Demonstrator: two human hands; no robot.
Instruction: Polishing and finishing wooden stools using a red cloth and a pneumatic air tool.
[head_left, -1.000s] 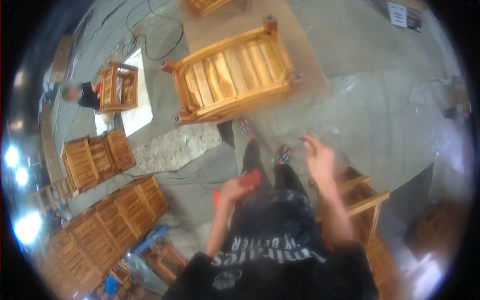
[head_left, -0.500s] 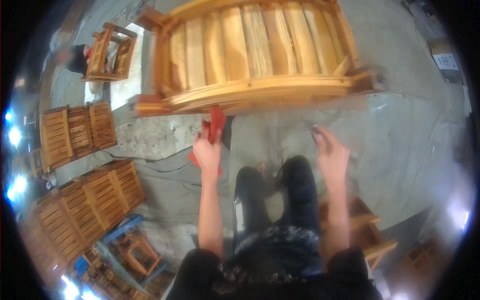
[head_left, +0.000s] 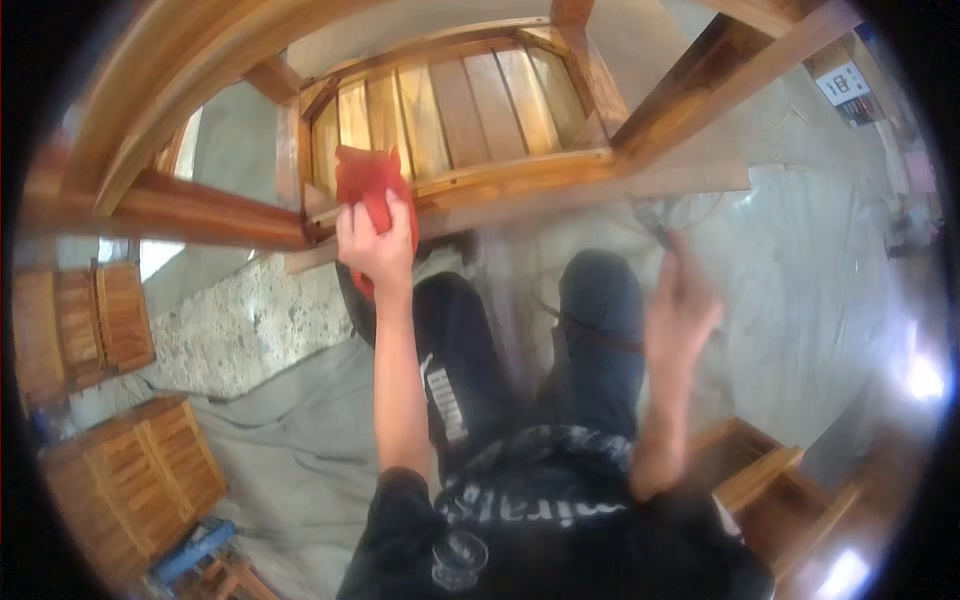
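A slatted wooden furniture piece (head_left: 520,165) is in front of me, its frame, corner braces and legs or arms showing. My left hand (head_left: 378,240) is closed round a bunched red cloth (head_left: 368,175), close to the frame's near left corner. Whether the cloth touches the wood I cannot tell. Over the floor to the right, my right hand (head_left: 685,300) is closed on a small dark-handled tool (head_left: 657,228). Motion blurs its tip, so its kind is unclear.
Slatted wooden pieces (head_left: 140,470) stand on the left, with a blue stand (head_left: 190,555) beside them. Another wooden piece (head_left: 745,470) is by my right side. A box (head_left: 845,85) lies at the far right. Grey sheeting (head_left: 290,420) and a speckled patch (head_left: 240,325) cover the floor.
The furniture has turned and tipped, so its legs or arms now spread to both sides. My left hand has moved up and left with the cloth; the right is slightly farther right.
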